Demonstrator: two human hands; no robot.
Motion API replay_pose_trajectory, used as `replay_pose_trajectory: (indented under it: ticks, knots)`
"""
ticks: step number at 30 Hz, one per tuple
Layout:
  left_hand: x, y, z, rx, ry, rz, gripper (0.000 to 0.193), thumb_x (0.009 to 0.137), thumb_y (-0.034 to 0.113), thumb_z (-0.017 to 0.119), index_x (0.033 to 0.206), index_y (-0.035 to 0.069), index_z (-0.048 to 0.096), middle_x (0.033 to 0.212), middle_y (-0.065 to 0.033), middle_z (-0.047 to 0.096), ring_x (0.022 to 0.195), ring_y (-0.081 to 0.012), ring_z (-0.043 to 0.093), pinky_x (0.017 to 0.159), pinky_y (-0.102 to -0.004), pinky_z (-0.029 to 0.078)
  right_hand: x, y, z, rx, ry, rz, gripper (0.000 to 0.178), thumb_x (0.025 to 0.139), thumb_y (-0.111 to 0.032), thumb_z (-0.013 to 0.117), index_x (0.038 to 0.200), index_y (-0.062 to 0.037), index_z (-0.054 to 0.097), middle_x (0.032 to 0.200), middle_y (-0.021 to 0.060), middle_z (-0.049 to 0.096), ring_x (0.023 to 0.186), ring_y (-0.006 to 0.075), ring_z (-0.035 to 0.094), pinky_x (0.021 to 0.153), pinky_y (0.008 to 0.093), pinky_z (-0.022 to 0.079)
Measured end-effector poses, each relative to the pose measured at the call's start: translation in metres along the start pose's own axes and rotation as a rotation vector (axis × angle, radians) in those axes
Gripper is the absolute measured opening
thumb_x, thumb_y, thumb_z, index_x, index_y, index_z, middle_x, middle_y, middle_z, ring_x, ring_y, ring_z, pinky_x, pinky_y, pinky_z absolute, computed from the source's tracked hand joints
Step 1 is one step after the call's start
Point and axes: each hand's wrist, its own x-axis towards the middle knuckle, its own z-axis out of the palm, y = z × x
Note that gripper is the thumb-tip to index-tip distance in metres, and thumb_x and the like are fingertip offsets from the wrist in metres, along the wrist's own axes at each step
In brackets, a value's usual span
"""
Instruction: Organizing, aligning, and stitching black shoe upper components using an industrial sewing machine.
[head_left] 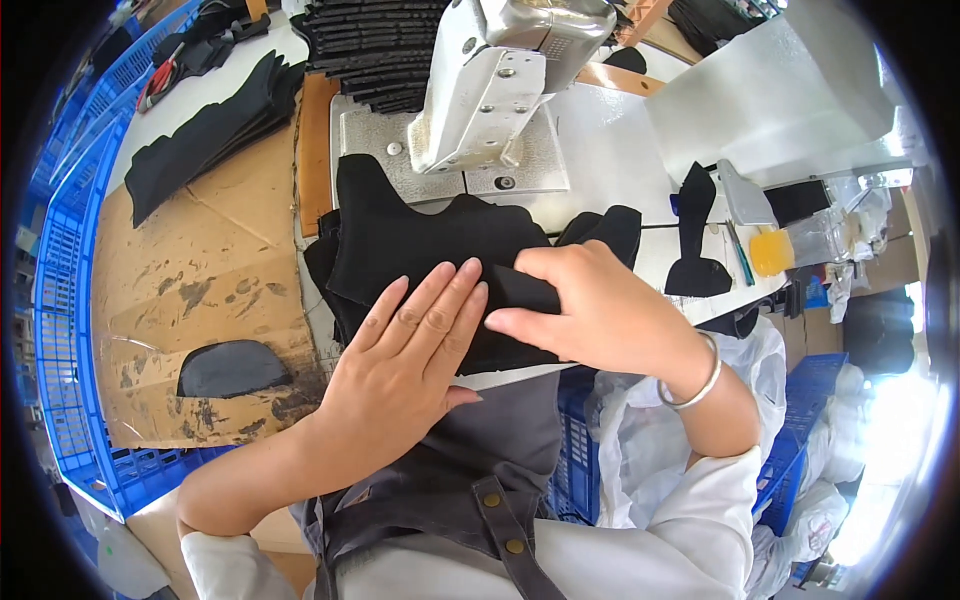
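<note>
- Black pieces (pixel 430 230) sit stacked dead centre, right under both hands, just below the white machine head (pixel 490 110) at 12 o'clock.
- Left hand (pixel 405 350) is flat on the stack, fingers straight and close together, thumb out towards 4 o'clock, not gripping anything.
- Right hand (pixel 585 305), bangle (pixel 697 375) on the wrist, is half closed with a dark flap (pixel 525 290) between thumb and fingers. Hard to tell if that's a separate piece or a folded edge.
- Dark half-round piece (pixel 235 368) on stained cardboard (pixel 260 230) at 8 o'clock.
- Yellow tub (pixel 770 253) around 3 o'clock.
</note>
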Motion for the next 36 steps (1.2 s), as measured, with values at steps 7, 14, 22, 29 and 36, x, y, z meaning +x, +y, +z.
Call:
replay_pose_trajectory:
  ticks: [7, 14, 22, 29, 36]
  knots:
    - [-0.001, -0.002, 0.003, -0.030, 0.015, -0.006, 0.086, 0.062, 0.033, 0.074, 0.136, 0.001, 0.043, 0.145, -0.0169, 0.037, 0.134, -0.0315, 0.037, 0.109, -0.0441, 0.028, -0.015, 0.017, -0.021, 0.445, -0.166, 0.321, 0.022, 0.092, -0.016, 0.061, 0.078, -0.0001, 0.055, 0.062, 0.0041, 0.060, 0.049, 0.0090, 0.059, 0.044, 0.0205, 0.045]
    - [0.001, 0.000, 0.002, -0.009, -0.013, 0.002, 0.080, 0.064, 0.035, 0.073, 0.136, 0.011, 0.047, 0.146, -0.0171, 0.037, 0.134, -0.0337, 0.037, 0.108, -0.0465, 0.029, -0.016, 0.022, -0.020, 0.418, -0.180, 0.296, 0.022, 0.087, -0.015, 0.067, 0.076, -0.0006, 0.055, 0.061, 0.0034, 0.059, 0.050, 0.0078, 0.057, 0.042, 0.0202, 0.044]
    - [0.001, 0.000, 0.001, -0.005, -0.026, -0.002, 0.079, 0.065, 0.035, 0.072, 0.136, 0.011, 0.048, 0.146, -0.0176, 0.037, 0.134, -0.0344, 0.037, 0.108, -0.0469, 0.029, -0.019, 0.024, -0.015, 0.385, -0.137, 0.244, 0.022, 0.087, -0.016, 0.065, 0.075, 0.0013, 0.057, 0.058, 0.0067, 0.061, 0.045, 0.0114, 0.058, 0.043, 0.0246, 0.042]
    - [0.007, 0.002, -0.001, -0.004, 0.000, -0.003, 0.073, 0.060, 0.032, 0.076, 0.126, 0.008, 0.053, 0.143, -0.0126, 0.041, 0.129, -0.0324, 0.040, 0.103, -0.0452, 0.033, -0.019, 0.019, -0.016, 0.346, -0.127, 0.283, 0.022, 0.082, -0.011, 0.070, 0.073, -0.0024, 0.052, 0.061, 0.0013, 0.056, 0.049, 0.0064, 0.052, 0.043, 0.0211, 0.041]
    - [0.014, -0.005, 0.004, -0.135, 0.165, 0.088, 0.073, 0.059, 0.032, 0.076, 0.121, 0.003, 0.051, 0.132, -0.0148, 0.050, 0.122, -0.0337, 0.046, 0.102, -0.0459, 0.037, -0.036, 0.001, 0.001, -0.423, 0.406, -0.240, 0.041, 0.069, -0.016, 0.077, 0.103, -0.0015, 0.060, 0.106, 0.0154, 0.061, 0.091, 0.0313, 0.060, 0.073, 0.0377, 0.049]
